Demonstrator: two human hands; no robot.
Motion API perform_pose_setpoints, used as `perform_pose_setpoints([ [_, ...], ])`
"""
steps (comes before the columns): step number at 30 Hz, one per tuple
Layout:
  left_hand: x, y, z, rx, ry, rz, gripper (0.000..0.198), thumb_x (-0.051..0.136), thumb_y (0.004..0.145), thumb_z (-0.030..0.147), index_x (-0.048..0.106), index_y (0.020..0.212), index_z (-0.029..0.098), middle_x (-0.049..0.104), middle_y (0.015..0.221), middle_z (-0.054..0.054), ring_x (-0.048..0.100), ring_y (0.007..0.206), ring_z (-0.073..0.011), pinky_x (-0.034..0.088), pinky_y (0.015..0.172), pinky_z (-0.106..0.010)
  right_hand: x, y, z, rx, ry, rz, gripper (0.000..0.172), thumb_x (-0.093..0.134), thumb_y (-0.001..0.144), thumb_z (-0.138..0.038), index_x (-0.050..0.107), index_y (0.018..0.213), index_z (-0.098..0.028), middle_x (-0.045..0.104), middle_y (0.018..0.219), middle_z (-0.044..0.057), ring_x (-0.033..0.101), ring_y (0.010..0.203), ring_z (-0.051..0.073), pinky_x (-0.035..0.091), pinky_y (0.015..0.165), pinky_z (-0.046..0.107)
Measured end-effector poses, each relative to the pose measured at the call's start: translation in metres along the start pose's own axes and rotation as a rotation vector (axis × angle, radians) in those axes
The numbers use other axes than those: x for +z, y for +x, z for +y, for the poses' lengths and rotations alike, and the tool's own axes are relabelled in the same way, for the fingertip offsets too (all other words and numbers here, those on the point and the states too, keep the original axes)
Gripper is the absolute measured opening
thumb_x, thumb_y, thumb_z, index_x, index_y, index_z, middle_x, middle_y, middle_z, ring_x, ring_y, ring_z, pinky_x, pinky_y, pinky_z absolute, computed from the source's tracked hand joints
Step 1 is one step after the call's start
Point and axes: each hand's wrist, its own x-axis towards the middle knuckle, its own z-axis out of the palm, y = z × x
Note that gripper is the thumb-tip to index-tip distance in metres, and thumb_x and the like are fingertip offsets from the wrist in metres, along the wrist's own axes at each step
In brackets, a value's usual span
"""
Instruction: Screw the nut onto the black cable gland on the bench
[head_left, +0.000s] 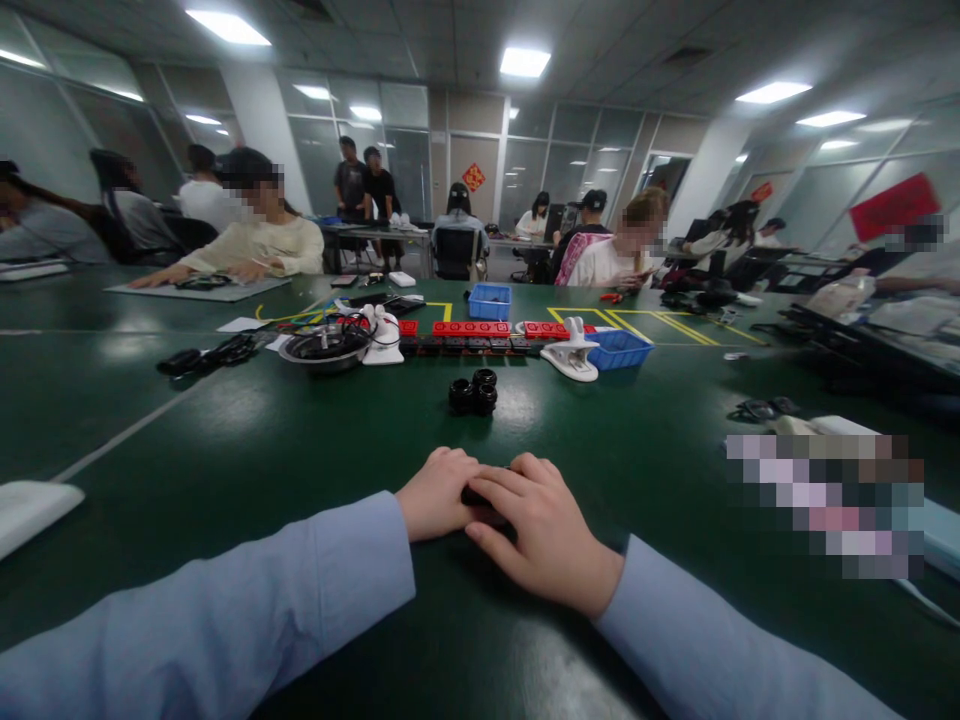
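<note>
My left hand (444, 497) and my right hand (536, 530) meet over the green table, close to me. Between them shows a sliver of a black object (475, 496); the fingers cover most of it, so its kind cannot be made out. My left fingers curl against its far side. From the right, my other hand's fingers lie over it, with the thumb pointing left. A little beyond my hands stands a small cluster of shiny black round parts (474, 393), grouped close together.
Farther back, a row of red blocks (471, 329) spans between a metal bowl (322, 352) and a white clip stand (574, 350). Blue bins (490, 301) stand behind and right of it. Black cables (210, 355) lie left. People sit around the table's far side.
</note>
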Motion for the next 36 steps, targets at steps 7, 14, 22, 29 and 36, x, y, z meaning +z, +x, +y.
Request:
perform_pose_setpoints([
  [7,0.0,0.0,0.0,0.005,-0.002,0.008,0.019,0.062,0.076,0.034,0.055,0.072,0.017,0.056,0.073,0.001,0.049,0.075,-0.0175,0.033,0.07,-0.031,0.0,-0.006,-0.009,-0.024,-0.037,-0.03,0.023,0.052,0.088,-0.032,0.066,0.078,-0.018,0.063,0.075,0.004,0.045,0.076,0.019,0.029,0.066,0.033],
  [14,-0.005,0.0,0.001,0.01,-0.076,-0.018,0.034,0.065,0.074,0.051,0.058,0.076,0.018,0.056,0.072,0.002,0.05,0.076,-0.0172,0.032,0.073,-0.03,-0.005,0.0,0.033,0.332,-0.178,-0.031,0.044,0.034,0.097,-0.033,0.065,0.069,-0.018,0.065,0.073,0.004,0.051,0.073,0.019,0.028,0.064,0.032],
  [22,-0.005,-0.001,0.002,0.01,-0.066,-0.024,0.036,0.065,0.074,0.052,0.058,0.078,0.018,0.056,0.074,0.001,0.05,0.077,-0.0177,0.032,0.074,-0.031,-0.002,0.004,0.059,0.467,-0.175,0.028,0.035,0.033,0.097,-0.033,0.058,0.116,-0.017,0.062,0.107,0.007,0.054,0.094,0.024,0.037,0.075,0.034],
  [29,-0.004,-0.001,0.0,0.017,-0.08,-0.016,0.035,0.066,0.073,0.052,0.058,0.078,0.018,0.056,0.073,0.002,0.05,0.076,-0.0175,0.032,0.074,-0.031,0.001,0.003,0.055,0.44,-0.114,0.025,0.033,0.034,0.097,-0.032,0.059,0.112,-0.016,0.062,0.107,0.007,0.055,0.096,0.022,0.039,0.082,0.033],
  [36,-0.003,-0.002,-0.001,0.023,-0.077,-0.008,0.035,0.066,0.074,0.051,0.058,0.077,0.018,0.055,0.073,0.002,0.049,0.076,-0.0174,0.032,0.074,-0.031,-0.002,0.002,0.041,0.339,-0.013,0.007,0.032,0.047,0.092,-0.032,0.057,0.116,-0.013,0.061,0.106,0.009,0.053,0.097,0.023,0.041,0.084,0.035],
])
